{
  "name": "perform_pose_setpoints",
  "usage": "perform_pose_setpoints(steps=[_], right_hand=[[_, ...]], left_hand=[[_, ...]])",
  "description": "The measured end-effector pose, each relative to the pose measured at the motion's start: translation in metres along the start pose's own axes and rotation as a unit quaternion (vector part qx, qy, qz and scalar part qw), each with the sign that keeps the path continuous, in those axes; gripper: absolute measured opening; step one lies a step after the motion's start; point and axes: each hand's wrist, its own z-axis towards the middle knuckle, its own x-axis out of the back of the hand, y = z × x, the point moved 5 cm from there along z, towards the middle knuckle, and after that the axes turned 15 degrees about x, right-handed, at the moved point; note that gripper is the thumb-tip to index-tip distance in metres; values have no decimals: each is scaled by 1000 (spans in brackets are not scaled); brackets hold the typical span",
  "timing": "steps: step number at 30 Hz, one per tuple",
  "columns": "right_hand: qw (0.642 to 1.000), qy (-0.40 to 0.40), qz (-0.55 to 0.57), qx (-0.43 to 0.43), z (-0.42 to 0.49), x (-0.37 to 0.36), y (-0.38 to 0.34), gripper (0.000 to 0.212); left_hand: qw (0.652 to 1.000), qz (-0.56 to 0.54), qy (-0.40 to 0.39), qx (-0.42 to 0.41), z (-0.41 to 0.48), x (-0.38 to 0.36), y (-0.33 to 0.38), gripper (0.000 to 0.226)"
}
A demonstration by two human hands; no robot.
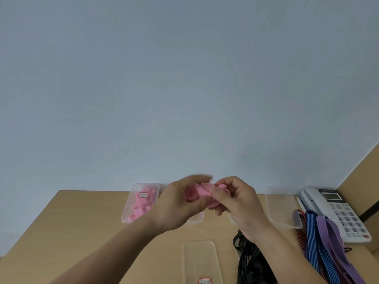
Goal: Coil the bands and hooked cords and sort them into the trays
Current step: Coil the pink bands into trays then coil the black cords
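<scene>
Both hands are raised above the middle of the table with a pink band [202, 193] held between them. My left hand [180, 203] curls its fingers round the band's left side, slightly blurred. My right hand [235, 198] pinches the band's right end with thumb and fingers. A clear tray [125, 214] at the back left holds several coiled pink bands [140, 208] and a small label. A pile of black cords [251, 261] lies under my right wrist. Blue, purple and red striped bands [326, 242] lie at the right.
An empty clear tray [284, 208] stands at the back right, another clear tray [202, 261] with a label sits at the front middle, and part of one [195, 219] shows under my hands. A white desk phone [336, 210] stands by the right wall.
</scene>
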Motion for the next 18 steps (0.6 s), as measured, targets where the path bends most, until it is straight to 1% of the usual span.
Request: perform_pose_setpoints(steps=[2,4,6,12,15,18], right_hand=[[999,-14,28,-8,0,1,-1,21],[996,-28,88,-9,1,3,-1,19],[994,-36,104,-2,0,3,0,21],[998,22,60,26,0,-5,8,16],[998,44,22,36,1,-10,14,17],[997,67,12,48,1,-17,18,15]], left_hand=[[999,-28,15,-5,-1,3,1,29],[997,-70,40,6,-2,7,0,25],[994,-97,53,18,-1,11,-2,26],[980,-180,61,54,0,13,-15,26],[973,-209,67,68,1,15,-24,26],[966,-234,74,74,1,19,-32,35]])
